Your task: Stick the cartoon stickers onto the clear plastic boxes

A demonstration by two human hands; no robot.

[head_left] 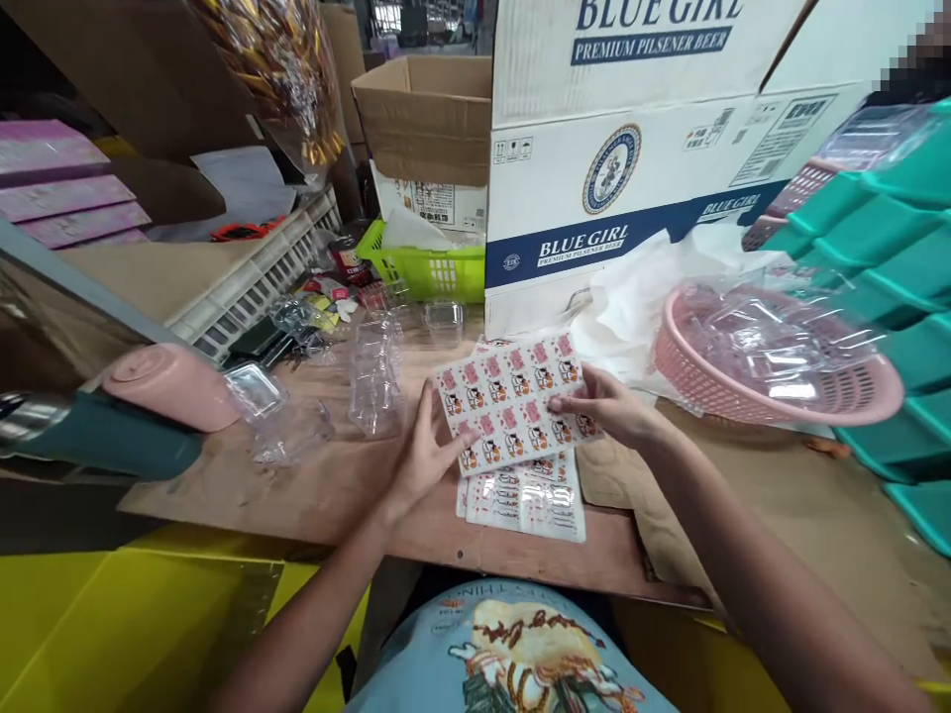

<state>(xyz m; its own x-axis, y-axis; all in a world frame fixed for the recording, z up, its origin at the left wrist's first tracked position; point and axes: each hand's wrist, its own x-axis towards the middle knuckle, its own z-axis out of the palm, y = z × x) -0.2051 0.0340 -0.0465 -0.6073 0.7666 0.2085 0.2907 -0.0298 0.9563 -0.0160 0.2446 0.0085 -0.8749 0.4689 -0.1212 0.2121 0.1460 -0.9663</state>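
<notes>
Between my two hands is a sheet of stickers (512, 401), white with rows of small red and orange cartoon prints, tilted above the bench. My left hand (431, 446) grips its left edge, thumb on top and fingers partly hidden behind. At the right edge, my right hand (613, 404) pinches it with the thumb over the front. Beneath it, more printed sheets (527, 505) lie overlapping near the front edge of the bench. Left of my left hand stands a row of clear plastic cases (373, 381).
A pink basket (780, 401) of clear plastic pieces sits at the right, beside stacked teal trays (906, 287). Behind stand a white beer carton (624, 178) and a green basket (431, 269). At left lie a pink bottle (167, 386) and a dark teal tumbler (111, 436).
</notes>
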